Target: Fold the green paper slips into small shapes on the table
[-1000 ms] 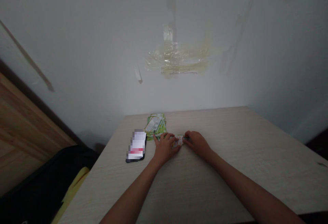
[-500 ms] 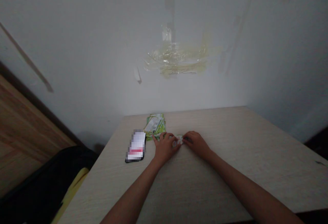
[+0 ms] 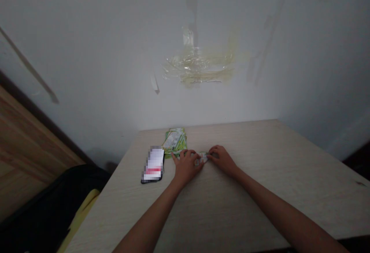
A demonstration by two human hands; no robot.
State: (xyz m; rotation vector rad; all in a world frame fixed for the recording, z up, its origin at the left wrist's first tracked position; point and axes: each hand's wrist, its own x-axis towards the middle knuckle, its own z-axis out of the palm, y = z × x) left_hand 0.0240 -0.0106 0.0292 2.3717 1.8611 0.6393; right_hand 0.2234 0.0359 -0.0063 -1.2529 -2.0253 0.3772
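A small whitish printed packet (image 3: 204, 158) lies on the table between my hands, its left part hidden under fingers. My left hand (image 3: 186, 165) rests over it, thumb and forefinger gripping it while the other fingers stretch toward the left. At the packet's right end, my right hand (image 3: 223, 159) pinches the edge with its fingertips. Just beyond my left hand is a loose pile of green and white printed packets (image 3: 175, 140). A phone (image 3: 153, 165) with a lit, partly blurred screen lies left of my left hand.
The pale wooden table (image 3: 248, 206) meets a grey wall (image 3: 101, 52) at the back, with old clear tape (image 3: 202, 68) stuck on it. Left of the table are a wooden panel (image 3: 23, 145), a dark bag-like shape (image 3: 58, 203) and yellow cloth (image 3: 83, 210).
My right hand has shifted slightly up and to the right, and more of the packet shows between the hands. My left hand, the pile and the phone stay in place.
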